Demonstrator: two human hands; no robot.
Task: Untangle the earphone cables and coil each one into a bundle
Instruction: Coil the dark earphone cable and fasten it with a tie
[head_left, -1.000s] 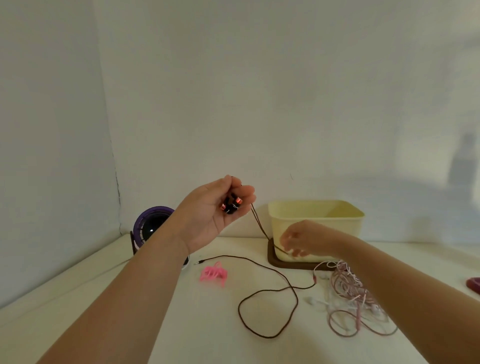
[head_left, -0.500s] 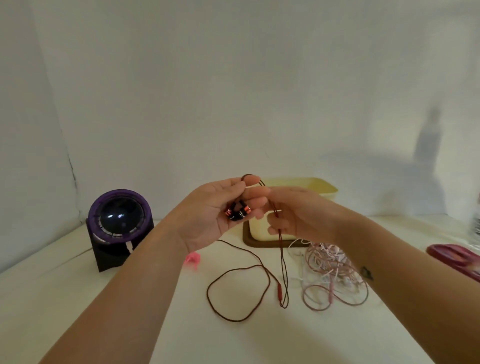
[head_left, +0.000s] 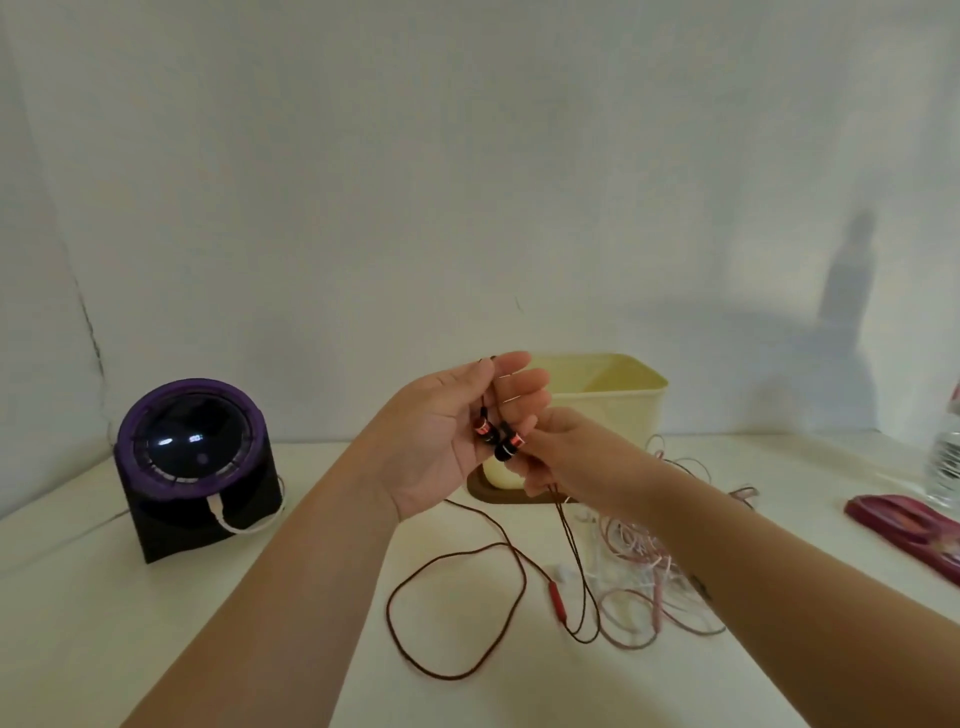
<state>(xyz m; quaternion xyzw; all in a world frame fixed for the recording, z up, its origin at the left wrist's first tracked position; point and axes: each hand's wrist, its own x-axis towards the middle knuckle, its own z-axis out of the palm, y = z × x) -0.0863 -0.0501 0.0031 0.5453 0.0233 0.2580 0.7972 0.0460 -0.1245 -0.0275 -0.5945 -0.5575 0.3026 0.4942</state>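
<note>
Pinching the brown cable (head_left: 570, 543) near its top end, the left hand (head_left: 441, 447) is raised above the table (head_left: 156, 623) with its palm turned toward the camera. The cable arches over the forefinger beside the thumb. The two earbuds (head_left: 511, 444), black with red bands, dangle side by side in front of the fingers. Just beside and slightly below it, the right hand (head_left: 566, 462) has its fingers curled round the same cable right under the earbuds, knuckles toward the bin (head_left: 623, 410); the two hands touch or nearly touch. From the right hand two strands drop to the tabletop and turn back in a narrow bend, next to a red remote (head_left: 556, 600) on the line. The rest of the cable lies in one wide loose loop on the table between the forearms, uncoiled. Right of that loop, partly under the right forearm, a pink and white tangle (head_left: 649, 566) of other cables sprawls on the table, reaching back to the bin. The cream bin stands behind the hands on a brown lid (head_left: 498, 493). At the left sits a black and purple speaker (head_left: 192, 457) with a white lead (head_left: 244, 527) at its base. At the far right are a dark red case (head_left: 898, 517) and, at the frame edge, a clear bottle (head_left: 943, 467).
</note>
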